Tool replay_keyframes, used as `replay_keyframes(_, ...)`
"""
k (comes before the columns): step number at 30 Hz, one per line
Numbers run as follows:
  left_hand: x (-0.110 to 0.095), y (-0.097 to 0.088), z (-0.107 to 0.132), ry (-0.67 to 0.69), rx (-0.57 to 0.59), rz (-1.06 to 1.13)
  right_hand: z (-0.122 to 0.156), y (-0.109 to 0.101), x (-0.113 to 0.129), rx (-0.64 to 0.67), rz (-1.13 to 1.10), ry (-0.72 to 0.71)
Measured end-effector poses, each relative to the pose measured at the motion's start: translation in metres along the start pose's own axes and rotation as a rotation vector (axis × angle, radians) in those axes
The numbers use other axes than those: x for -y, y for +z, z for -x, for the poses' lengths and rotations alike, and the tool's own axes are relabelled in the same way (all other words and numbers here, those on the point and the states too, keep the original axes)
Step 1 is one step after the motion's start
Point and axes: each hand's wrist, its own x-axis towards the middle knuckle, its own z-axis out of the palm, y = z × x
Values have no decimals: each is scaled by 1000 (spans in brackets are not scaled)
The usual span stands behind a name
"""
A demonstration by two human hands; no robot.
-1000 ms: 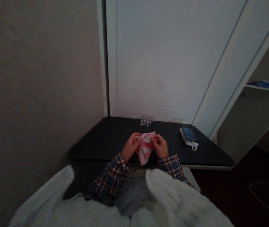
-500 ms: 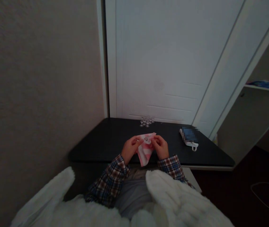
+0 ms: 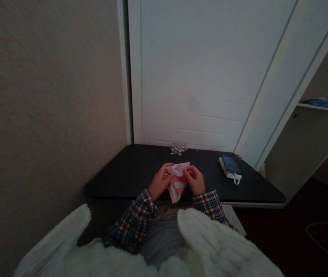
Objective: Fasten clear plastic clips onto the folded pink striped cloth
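Observation:
A soft, crumpled pink and white cloth (image 3: 178, 186) hangs between my two hands, just over the front part of the black table. My left hand (image 3: 160, 181) pinches its upper left side between thumb and fingers. On the other side, my right hand (image 3: 195, 179) grips the upper right edge with curled fingers. The top edge is bunched and folded, and the lower end tapers to a point. Whether anything small sits in its folds, I cannot tell. Beyond the hands, several small clear pieces (image 3: 179, 148) stand in a cluster.
The black tabletop (image 3: 117, 173) reaches back to a white panelled door (image 3: 193, 69). On its right side lies a phone (image 3: 231, 164) on a white case or pouch with a loop (image 3: 237, 180). A wall (image 3: 51, 96) borders the left. A pale cable (image 3: 322, 238) lies on the floor.
The cloth's upper edge has folded inward, so a small dark mark near the top no longer shows. Both hands have shifted only slightly, still holding it.

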Motion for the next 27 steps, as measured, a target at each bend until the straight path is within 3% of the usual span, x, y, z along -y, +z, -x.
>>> replay_keyframes(14,1,-5,1,-30,-38,-35,4,2,8,54,-168,11)
replay_keyframes(27,2,-3,-1,-7,-71,-40,5,1,2,4,55,-68)
